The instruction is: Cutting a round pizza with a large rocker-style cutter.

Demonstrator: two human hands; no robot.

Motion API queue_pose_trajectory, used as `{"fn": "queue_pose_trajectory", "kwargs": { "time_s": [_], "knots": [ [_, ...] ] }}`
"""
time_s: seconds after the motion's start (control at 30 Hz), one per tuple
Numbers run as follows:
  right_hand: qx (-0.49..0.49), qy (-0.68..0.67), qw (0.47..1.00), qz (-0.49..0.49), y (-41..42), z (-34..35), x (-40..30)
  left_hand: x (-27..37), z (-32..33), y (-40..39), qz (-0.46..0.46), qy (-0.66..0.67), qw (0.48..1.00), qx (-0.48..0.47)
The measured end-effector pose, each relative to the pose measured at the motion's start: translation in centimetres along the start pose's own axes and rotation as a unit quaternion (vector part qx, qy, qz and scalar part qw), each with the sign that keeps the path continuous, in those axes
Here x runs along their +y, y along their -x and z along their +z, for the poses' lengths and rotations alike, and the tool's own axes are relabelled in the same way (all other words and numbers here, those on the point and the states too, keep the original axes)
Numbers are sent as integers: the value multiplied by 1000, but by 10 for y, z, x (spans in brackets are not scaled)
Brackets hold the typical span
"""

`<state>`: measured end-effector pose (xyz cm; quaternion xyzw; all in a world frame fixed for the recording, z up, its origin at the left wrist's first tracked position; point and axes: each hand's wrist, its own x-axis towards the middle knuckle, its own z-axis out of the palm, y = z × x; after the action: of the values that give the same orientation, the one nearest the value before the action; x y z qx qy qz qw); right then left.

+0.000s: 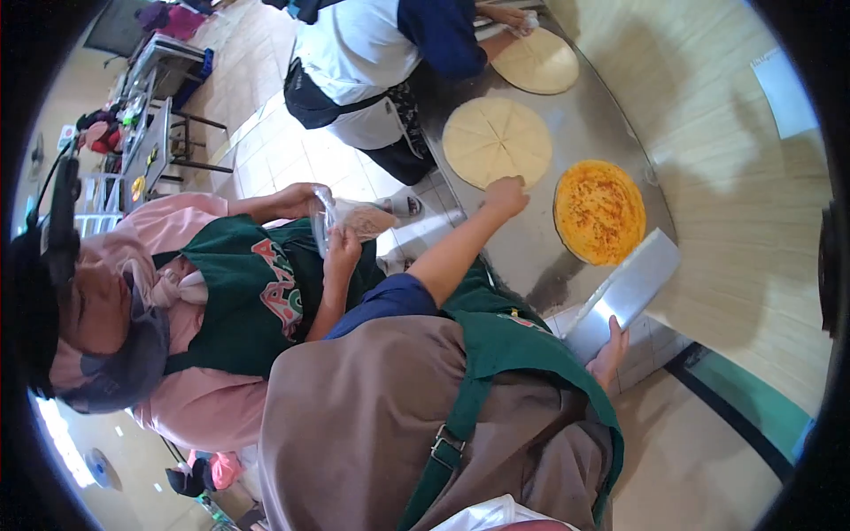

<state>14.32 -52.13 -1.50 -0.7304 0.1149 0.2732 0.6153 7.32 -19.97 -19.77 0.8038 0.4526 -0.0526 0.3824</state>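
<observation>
My left hand (pixel 508 198) is at the near edge of a round, flat pale dough (pixel 498 143) scored into wedges; its fingers are bent, and what lies under them is hidden. My right hand (pixel 607 355) grips a rectangular metal tray or pan (pixel 624 295), tilted up, with pale matter along one edge. Between the tray and the scored dough lies a round base (pixel 599 212) covered in orange-yellow topping with reddish flecks. Another pale round dough (pixel 538 63) lies at the far end of the metal table (pixel 531 255).
A co-worker (pixel 232 285) in a green apron stands close at left, holding a clear plastic bag (pixel 358 216). Another person (pixel 358 66) works at the table's far end. A wall (pixel 717 199) runs along the right.
</observation>
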Motion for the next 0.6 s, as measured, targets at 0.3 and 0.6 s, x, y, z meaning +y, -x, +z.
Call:
{"fn": "queue_pose_trajectory", "kwargs": {
  "time_s": [0.3,0.6],
  "knots": [
    [20,0,1000,-10,4,-14,14,7,-30,-39,-74,-9,973,217],
    [30,-23,998,-45,-13,-19,33,-19,26,63,138,134,981,8]
  ]
}}
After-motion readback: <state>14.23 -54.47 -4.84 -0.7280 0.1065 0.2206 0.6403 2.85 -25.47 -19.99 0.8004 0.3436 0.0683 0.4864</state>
